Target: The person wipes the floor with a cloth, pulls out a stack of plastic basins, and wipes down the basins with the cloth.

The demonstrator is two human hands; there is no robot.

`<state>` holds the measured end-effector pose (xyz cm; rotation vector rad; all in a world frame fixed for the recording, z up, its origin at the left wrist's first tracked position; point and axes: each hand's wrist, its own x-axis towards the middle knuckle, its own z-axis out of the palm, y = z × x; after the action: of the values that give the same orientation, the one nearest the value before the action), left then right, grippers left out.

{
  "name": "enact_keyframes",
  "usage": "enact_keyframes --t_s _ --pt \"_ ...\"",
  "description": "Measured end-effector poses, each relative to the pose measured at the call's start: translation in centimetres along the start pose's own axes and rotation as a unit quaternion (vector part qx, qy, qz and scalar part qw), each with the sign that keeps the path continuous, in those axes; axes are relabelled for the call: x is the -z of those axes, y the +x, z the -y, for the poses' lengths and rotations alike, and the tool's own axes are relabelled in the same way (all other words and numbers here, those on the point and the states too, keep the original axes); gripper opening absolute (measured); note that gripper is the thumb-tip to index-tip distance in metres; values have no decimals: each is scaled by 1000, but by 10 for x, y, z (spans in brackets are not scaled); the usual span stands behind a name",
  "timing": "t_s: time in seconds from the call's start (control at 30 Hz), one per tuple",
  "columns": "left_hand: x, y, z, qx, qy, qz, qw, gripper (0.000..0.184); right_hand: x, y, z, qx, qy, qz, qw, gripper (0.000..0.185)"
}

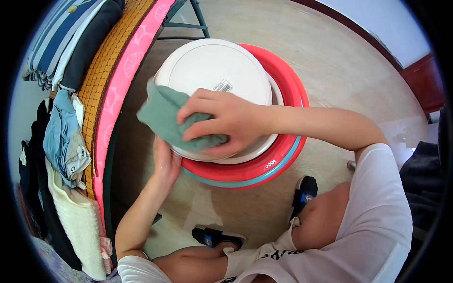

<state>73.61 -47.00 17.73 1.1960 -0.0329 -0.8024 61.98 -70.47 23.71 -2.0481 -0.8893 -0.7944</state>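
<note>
A green cloth point(163, 113) is bunched under my right hand point(222, 118), whose bent fingers press it against the flat round underside of a white basin point(214, 66). A barcode sticker point(223, 86) shows on that underside. My left hand point(166, 158) grips the basin at its near left edge, with the fingertips hidden beneath it and the cloth. Below the basin sits another white rim point(277, 92), inside a large red basin point(288, 75). A blue rim point(212, 180) shows under the red one.
Along the left runs a bed edge with pink trim point(115, 101) and a woven brown mat point(101, 70). Folded striped fabric point(52, 42), a light blue garment point(61, 134) and a cream towel point(75, 221) lie there. Dark metal legs point(200, 19) stand behind the basins. My slippered feet are on the floor.
</note>
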Motion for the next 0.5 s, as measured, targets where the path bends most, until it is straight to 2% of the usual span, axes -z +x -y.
enact_keyframes --t_s 0.07,0.13,0.2,0.33,0.37,0.43,0.5 --pt "-9 -3 -5 9 -29 -8 1000 61 17 -21 -7 1 -6 18 1000 41" --pt "-9 -2 -5 9 -32 -11 999 61 40 -45 -15 -35 -84 46 995 46" --pt "-9 -1 -3 9 -35 -15 999 62 58 -66 -25 -96 -144 27 984 46" --pt "-11 -1 0 -11 -15 -24 1000 64 67 -64 -59 -228 -235 -131 936 40" --pt "-13 -1 0 -16 -8 -37 999 63 63 -54 -64 -225 -236 -129 936 40" --pt "-17 -5 0 -11 -3 -47 999 63 51 -30 -71 -350 -209 -242 881 34" --pt "-20 -8 0 -5 5 -55 998 63 32 -4 -76 -331 -226 -257 879 33"
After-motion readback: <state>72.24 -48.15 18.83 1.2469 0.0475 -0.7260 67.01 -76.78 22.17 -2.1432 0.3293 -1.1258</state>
